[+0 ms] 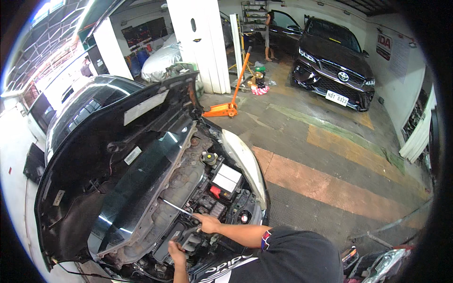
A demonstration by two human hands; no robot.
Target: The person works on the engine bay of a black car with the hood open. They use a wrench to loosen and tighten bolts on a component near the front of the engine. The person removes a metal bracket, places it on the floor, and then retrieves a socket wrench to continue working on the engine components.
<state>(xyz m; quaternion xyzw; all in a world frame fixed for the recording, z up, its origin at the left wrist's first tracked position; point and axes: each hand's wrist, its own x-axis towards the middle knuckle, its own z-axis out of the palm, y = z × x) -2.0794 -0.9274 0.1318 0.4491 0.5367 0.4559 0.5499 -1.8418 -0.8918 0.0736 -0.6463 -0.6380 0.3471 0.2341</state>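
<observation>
Over the engine bay of a car with its hood raised, both my hands are at work. My right hand is closed around the near end of a thin, shiny metal rod. The rod slants up and left toward the base of the windshield; its exact kind does not show. Lower and to the left, my left hand is curled closed above the engine, beside a dark engine cover. What it grips, if anything, is hidden. A battery with a red terminal cover lies beyond my right hand.
An orange floor jack with its handle raised stands past the front fender. Farther back are a white pillar, a dark SUV with a door open, and a person beside it. Car parts lie at lower right.
</observation>
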